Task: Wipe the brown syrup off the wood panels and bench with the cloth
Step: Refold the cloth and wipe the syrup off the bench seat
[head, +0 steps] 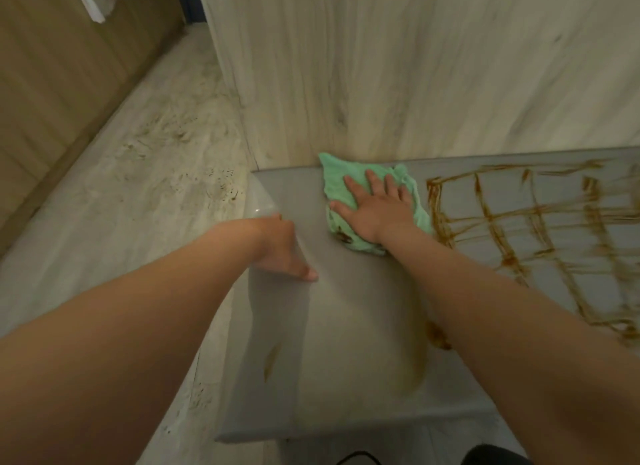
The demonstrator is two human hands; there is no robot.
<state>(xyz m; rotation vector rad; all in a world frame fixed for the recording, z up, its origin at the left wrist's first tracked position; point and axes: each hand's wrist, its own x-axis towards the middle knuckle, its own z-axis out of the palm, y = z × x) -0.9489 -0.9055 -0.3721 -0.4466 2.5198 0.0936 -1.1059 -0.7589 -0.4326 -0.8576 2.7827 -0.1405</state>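
A grey bench (346, 308) runs from the middle to the right, against a pale wood panel (398, 66). My right hand (375, 208) presses flat, fingers spread, on a crumpled green cloth (337, 182) near the bench's back left corner; the cloth has a brown stain at its near edge. Brown syrup (526, 229) lies in a criss-cross grid over the bench's right part, with a smear (272, 360) and a blob (438, 336) nearer me. My left hand (284, 249) rests on the bench's left edge, thumb on top, fingers over the side.
A pale wood-look floor (145, 187) with dark scuffs lies to the left. A tan wall or cabinet (62, 66) stands at the far left, with white fabric (93, 0) hanging at the top. A dark object (491, 456) shows at the bottom edge.
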